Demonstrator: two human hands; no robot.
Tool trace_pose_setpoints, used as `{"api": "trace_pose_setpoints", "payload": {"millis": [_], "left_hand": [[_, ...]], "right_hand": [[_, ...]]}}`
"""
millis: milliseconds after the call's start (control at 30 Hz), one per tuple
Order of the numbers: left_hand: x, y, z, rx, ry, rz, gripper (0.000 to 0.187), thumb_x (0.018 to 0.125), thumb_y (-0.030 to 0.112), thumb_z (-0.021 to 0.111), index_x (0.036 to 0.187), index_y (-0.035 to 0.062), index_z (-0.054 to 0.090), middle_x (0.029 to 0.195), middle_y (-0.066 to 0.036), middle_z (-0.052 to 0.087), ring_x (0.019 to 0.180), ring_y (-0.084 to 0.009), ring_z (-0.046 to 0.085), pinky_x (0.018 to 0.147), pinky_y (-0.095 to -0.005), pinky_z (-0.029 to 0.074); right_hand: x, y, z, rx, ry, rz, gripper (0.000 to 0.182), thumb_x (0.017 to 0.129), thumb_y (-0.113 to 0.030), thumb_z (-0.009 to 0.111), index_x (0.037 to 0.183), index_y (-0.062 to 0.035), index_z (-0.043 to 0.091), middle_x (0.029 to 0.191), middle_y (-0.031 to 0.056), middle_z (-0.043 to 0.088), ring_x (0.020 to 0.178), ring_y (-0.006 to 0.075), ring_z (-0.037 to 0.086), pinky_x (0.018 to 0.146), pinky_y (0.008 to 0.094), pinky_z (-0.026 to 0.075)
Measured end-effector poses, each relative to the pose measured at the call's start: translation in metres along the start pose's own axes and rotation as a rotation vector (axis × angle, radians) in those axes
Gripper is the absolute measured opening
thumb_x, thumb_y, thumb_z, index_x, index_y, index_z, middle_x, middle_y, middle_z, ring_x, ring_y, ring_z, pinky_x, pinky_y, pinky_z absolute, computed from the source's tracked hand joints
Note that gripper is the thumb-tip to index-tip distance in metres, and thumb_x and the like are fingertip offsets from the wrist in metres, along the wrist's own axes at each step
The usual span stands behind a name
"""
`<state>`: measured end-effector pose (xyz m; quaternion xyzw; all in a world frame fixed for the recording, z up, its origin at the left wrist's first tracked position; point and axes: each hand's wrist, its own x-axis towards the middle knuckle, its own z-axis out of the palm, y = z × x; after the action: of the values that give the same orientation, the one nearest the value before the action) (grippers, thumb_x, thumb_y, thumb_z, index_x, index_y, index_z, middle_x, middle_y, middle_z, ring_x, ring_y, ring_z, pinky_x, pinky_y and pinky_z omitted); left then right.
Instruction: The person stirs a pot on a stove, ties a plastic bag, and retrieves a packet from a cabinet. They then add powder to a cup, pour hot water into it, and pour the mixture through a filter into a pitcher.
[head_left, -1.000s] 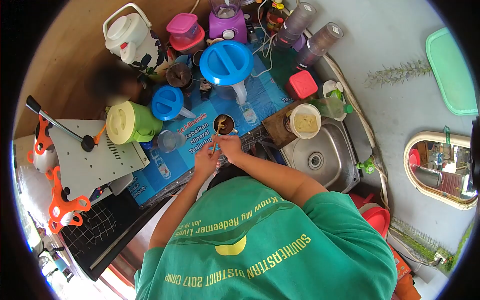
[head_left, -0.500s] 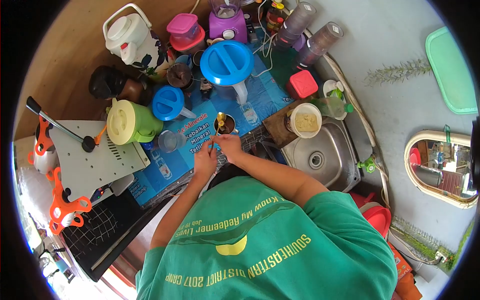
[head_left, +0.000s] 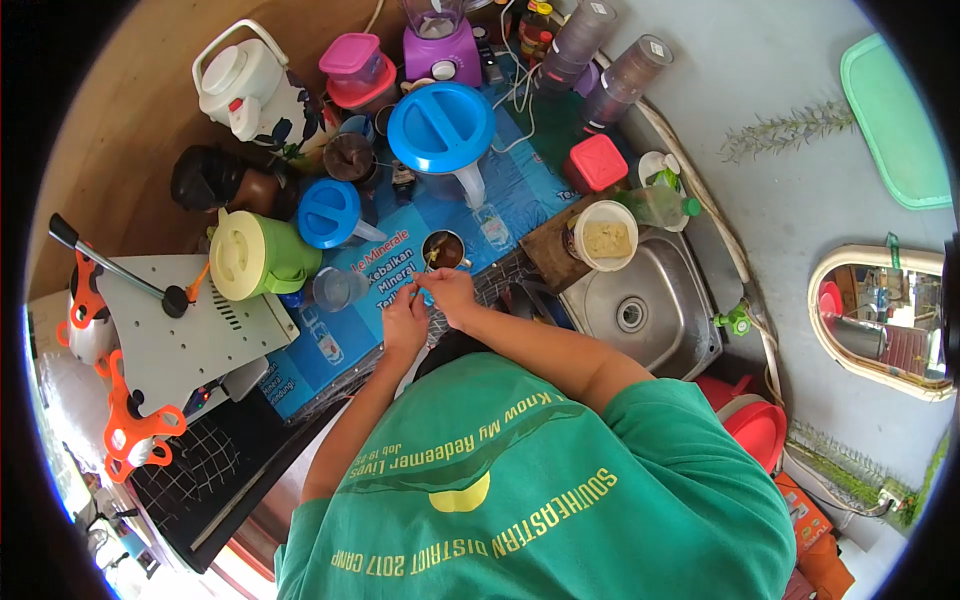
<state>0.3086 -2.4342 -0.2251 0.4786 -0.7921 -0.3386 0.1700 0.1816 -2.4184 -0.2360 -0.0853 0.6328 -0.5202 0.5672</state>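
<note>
My left hand (head_left: 405, 320) and my right hand (head_left: 450, 292) meet at the fingertips, just in front of a cup (head_left: 458, 262) with dark brown contents. Both hands are closed in pinches. A small light-blue bit shows between them, too small to identify. Some yellowish item (head_left: 432, 257) shows at the cup's left side; whether my fingers touch it is unclear. Left of my hands stands a clear plastic cup (head_left: 338, 288) on the blue printed table cover (head_left: 385, 262).
Behind the cup are two blue-lidded pitchers (head_left: 440, 128) (head_left: 330, 213). A green pitcher (head_left: 262, 255) stands left, near a metal stove (head_left: 190, 320). To the right are an open white tub (head_left: 606, 238), a wooden board (head_left: 550, 245) and a steel sink (head_left: 660, 290).
The gold-coloured item that stood up over the cup now shows lower and smaller at its left side. My hands remain together near the cup. The view has shifted slightly.
</note>
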Motion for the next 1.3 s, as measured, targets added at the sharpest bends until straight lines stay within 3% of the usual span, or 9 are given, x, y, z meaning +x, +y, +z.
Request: {"api": "trace_pose_setpoints", "payload": {"millis": [200, 367, 467, 667, 800, 967, 1067, 1200, 1300], "left_hand": [[0.003, 0.012, -0.004, -0.674, -0.105, -0.457, 0.019, 0.097, 0.009, 0.055, 0.112, -0.0009, 0.060, 0.070, -0.010, 0.067, 0.054, -0.0140, 0.065, 0.050, -0.0318, 0.052], [-0.001, -0.004, 0.005, -0.057, 0.032, -0.025, 0.021, 0.098, 0.010, 0.054, 0.114, -0.0023, 0.060, 0.068, -0.009, 0.066, 0.053, -0.0140, 0.064, 0.050, -0.0301, 0.054], [0.003, 0.009, 0.000, -0.627, -0.096, -0.424, 0.019, 0.093, 0.010, 0.061, 0.109, -0.0003, 0.062, 0.070, -0.014, 0.069, 0.055, -0.0197, 0.067, 0.053, -0.0372, 0.054], [-0.002, 0.005, 0.001, -0.041, 0.031, -0.018, 0.021, 0.098, 0.011, 0.055, 0.112, -0.0048, 0.060, 0.070, -0.009, 0.067, 0.053, -0.0140, 0.064, 0.047, -0.0295, 0.055], [0.000, 0.022, -0.006, -0.452, -0.062, -0.331, 0.020, 0.095, 0.009, 0.057, 0.112, -0.0016, 0.061, 0.068, -0.010, 0.068, 0.053, -0.0135, 0.065, 0.046, -0.0320, 0.052], [-0.002, 0.012, -0.001, 0.081, 0.134, 0.104, 0.020, 0.095, 0.009, 0.058, 0.112, -0.0010, 0.061, 0.069, -0.009, 0.068, 0.055, -0.0142, 0.066, 0.047, -0.0314, 0.054], [0.003, 0.027, -0.010, -0.492, -0.080, -0.334, 0.021, 0.096, 0.011, 0.059, 0.114, -0.0007, 0.059, 0.070, -0.010, 0.068, 0.056, -0.0140, 0.066, 0.047, -0.0311, 0.053], [0.001, 0.020, -0.010, -0.362, -0.092, -0.304, 0.021, 0.096, 0.010, 0.059, 0.114, -0.0009, 0.060, 0.072, -0.009, 0.068, 0.056, -0.0134, 0.065, 0.046, -0.0311, 0.053], [0.001, 0.015, -0.006, 0.057, 0.096, 0.120, 0.022, 0.098, 0.010, 0.056, 0.115, -0.0026, 0.059, 0.074, -0.009, 0.068, 0.054, -0.0139, 0.065, 0.046, -0.0299, 0.055]], "right_hand": [[0.004, 0.005, -0.003, 0.134, -0.077, 0.076, 0.026, 0.081, -0.023, 0.083, 0.072, -0.0039, 0.068, 0.062, -0.0010, 0.060, 0.054, 0.0067, 0.048, 0.048, 0.0276, 0.036], [-0.007, -0.013, 0.001, 0.072, -0.039, 0.044, 0.030, 0.083, -0.029, 0.082, 0.071, -0.0074, 0.065, 0.062, -0.0035, 0.057, 0.051, 0.0076, 0.049, 0.046, 0.0263, 0.036], [-0.012, -0.023, 0.000, 0.221, -0.067, 0.128, 0.029, 0.083, -0.026, 0.082, 0.074, -0.0016, 0.070, 0.064, -0.0009, 0.061, 0.055, 0.0066, 0.049, 0.048, 0.0276, 0.036], [-0.002, -0.005, -0.002, 0.063, -0.030, 0.004, 0.028, 0.083, -0.026, 0.081, 0.079, -0.0008, 0.072, 0.067, -0.0003, 0.062, 0.056, 0.0074, 0.051, 0.049, 0.0288, 0.040], [-0.013, -0.021, 0.000, 0.179, -0.067, 0.104, 0.027, 0.083, -0.026, 0.082, 0.077, -0.0011, 0.072, 0.066, -0.0002, 0.063, 0.056, 0.0074, 0.051, 0.050, 0.0280, 0.041], [-0.005, -0.010, 0.001, 0.027, 0.014, -0.045, 0.026, 0.083, -0.028, 0.082, 0.074, -0.0060, 0.071, 0.063, -0.0022, 0.060, 0.052, 0.0065, 0.047, 0.046, 0.0257, 0.034], [-0.011, -0.022, 0.000, 0.149, -0.022, 0.081, 0.027, 0.082, -0.029, 0.082, 0.072, -0.0066, 0.070, 0.061, -0.0026, 0.058, 0.051, 0.0063, 0.045, 0.045, 0.0257, 0.032], [-0.005, -0.013, -0.005, 0.098, -0.042, 0.038, 0.026, 0.082, -0.024, 0.082, 0.073, -0.0023, 0.071, 0.063, -0.0005, 0.061, 0.056, 0.0062, 0.050, 0.049, 0.0271, 0.038], [-0.006, -0.013, -0.004, 0.068, -0.004, -0.029, 0.027, 0.082, -0.025, 0.082, 0.072, -0.0024, 0.070, 0.062, -0.0010, 0.059, 0.055, 0.0065, 0.049, 0.049, 0.0273, 0.037]]}}
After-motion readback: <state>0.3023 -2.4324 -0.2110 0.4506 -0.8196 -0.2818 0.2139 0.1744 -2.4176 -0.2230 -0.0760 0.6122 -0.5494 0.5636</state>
